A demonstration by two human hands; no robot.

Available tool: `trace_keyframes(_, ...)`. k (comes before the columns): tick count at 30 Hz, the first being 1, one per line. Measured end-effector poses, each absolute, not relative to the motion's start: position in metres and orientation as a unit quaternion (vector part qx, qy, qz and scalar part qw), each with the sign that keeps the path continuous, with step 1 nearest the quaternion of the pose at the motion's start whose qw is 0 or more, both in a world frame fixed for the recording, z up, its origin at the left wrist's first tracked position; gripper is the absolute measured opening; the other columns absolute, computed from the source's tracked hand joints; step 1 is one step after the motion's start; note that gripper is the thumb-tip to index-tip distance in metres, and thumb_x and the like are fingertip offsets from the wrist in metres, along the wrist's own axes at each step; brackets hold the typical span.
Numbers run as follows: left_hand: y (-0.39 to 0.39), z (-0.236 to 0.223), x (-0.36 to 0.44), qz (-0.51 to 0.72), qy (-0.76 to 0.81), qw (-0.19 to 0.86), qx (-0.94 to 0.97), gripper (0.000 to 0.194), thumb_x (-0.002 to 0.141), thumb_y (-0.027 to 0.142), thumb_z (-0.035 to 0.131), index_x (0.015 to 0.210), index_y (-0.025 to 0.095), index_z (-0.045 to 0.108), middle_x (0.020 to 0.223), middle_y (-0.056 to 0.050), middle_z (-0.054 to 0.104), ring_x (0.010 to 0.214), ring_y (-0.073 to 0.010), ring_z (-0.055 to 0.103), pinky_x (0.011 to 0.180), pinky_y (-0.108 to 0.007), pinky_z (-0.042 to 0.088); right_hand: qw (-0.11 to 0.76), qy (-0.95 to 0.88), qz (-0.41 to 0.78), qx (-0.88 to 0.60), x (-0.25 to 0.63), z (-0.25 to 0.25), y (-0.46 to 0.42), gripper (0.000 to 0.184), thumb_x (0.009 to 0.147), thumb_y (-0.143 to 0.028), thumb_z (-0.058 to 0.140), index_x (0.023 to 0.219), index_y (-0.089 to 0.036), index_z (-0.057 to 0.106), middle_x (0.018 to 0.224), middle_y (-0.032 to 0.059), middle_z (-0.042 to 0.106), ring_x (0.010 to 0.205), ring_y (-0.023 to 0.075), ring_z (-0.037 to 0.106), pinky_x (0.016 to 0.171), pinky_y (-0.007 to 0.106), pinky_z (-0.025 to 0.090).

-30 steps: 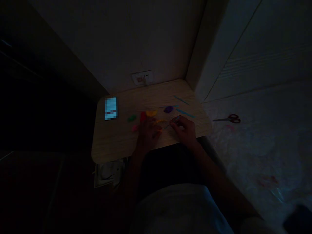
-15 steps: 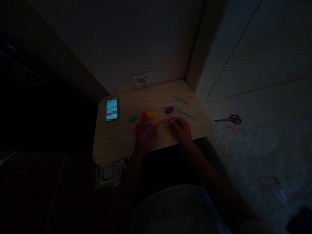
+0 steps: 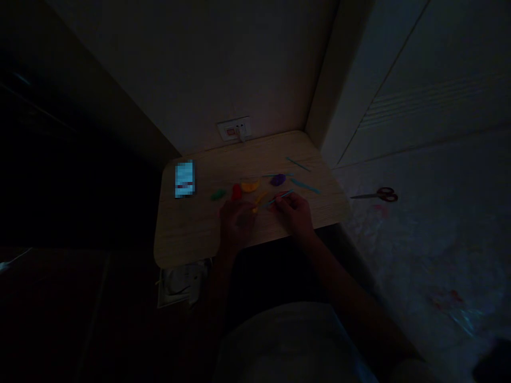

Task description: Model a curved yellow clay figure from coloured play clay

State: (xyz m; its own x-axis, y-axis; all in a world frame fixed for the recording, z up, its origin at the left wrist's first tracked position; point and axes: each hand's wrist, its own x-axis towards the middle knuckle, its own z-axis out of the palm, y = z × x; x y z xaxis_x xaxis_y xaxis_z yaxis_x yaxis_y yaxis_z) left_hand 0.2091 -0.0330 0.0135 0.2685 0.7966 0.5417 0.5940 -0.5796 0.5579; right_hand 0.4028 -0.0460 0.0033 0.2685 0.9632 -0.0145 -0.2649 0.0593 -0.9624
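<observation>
In dim light, my right hand (image 3: pixel 295 213) is pinched shut on a thin teal stick (image 3: pixel 281 197) that slants up to the right over a small wooden table (image 3: pixel 187 234). Its tip meets a small orange clay piece (image 3: pixel 259 200). My left hand (image 3: pixel 236 222) rests curled on the table beside that piece; whether it holds anything is hidden. Just beyond lie a red clay lump (image 3: pixel 237 191), a yellow-orange crescent (image 3: pixel 250 186), a green lump (image 3: pixel 217 194) and a purple lump (image 3: pixel 278 180).
A lit phone (image 3: pixel 184 178) lies at the table's left. More teal sticks (image 3: pixel 305 185) lie at the right back. A wall socket (image 3: pixel 234 129) is behind the table. Red-handled scissors (image 3: pixel 377 195) lie on the pale floor covering to the right.
My right hand has drawn slightly left and back with the stick. My left hand has edged toward me. A pink bit left of the left hand is no longer seen.
</observation>
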Motion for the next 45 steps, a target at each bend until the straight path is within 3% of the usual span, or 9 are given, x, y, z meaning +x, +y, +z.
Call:
trace_keyframes(13, -0.0333, 0.0142, 0.2083, 0.401, 0.471, 0.141, 0.773, 0.018, 0.092, 0.039, 0.066, 0.101, 0.025, 0.073, 0.105, -0.006, 0.077, 0.103, -0.0260, 0.069, 0.100, -0.048, 0.051, 0.632, -0.370, 0.480, -0.483, 0.3973, 0.0049, -0.0483, 0.033, 0.073, -0.052, 0.082, 0.086, -0.023, 0.071, 0.075, 0.0017, 0.077, 0.060, 0.0187, 0.071, 0.060, 0.032, 0.059)
trace_keyframes(22, -0.0333, 0.0095, 0.2080, 0.421, 0.456, 0.144, 0.770, 0.015, 0.090, 0.034, 0.070, 0.100, 0.023, 0.073, 0.102, -0.005, 0.078, 0.100, -0.0259, 0.070, 0.100, -0.047, 0.047, 0.642, -0.368, 0.474, -0.477, 0.3982, 0.0078, -0.0501, 0.028, 0.074, -0.047, 0.080, 0.085, -0.023, 0.071, 0.068, 0.0006, 0.075, 0.056, 0.0175, 0.068, 0.053, 0.029, 0.052)
trace_keyframes(27, -0.0336, 0.0115, 0.2096, 0.398, 0.472, 0.141, 0.774, 0.015, 0.090, 0.035, 0.068, 0.099, 0.024, 0.073, 0.101, -0.005, 0.078, 0.100, -0.0261, 0.070, 0.101, -0.047, 0.045, 0.631, -0.382, 0.473, -0.481, 0.3984, 0.0066, -0.0498, 0.027, 0.075, -0.046, 0.080, 0.087, -0.023, 0.070, 0.078, 0.0018, 0.077, 0.062, 0.0184, 0.072, 0.055, 0.029, 0.054)
trace_keyframes(45, -0.0324, 0.0136, 0.2104, 0.397, 0.459, 0.154, 0.780, 0.016, 0.090, 0.033, 0.068, 0.100, 0.024, 0.076, 0.101, -0.004, 0.079, 0.097, -0.0250, 0.071, 0.099, -0.044, 0.047, 0.616, -0.446, 0.455, -0.463, 0.4015, 0.0017, -0.0529, 0.022, 0.083, -0.045, 0.075, 0.092, -0.025, 0.074, 0.080, 0.0017, 0.075, 0.070, 0.0184, 0.069, 0.068, 0.033, 0.056)
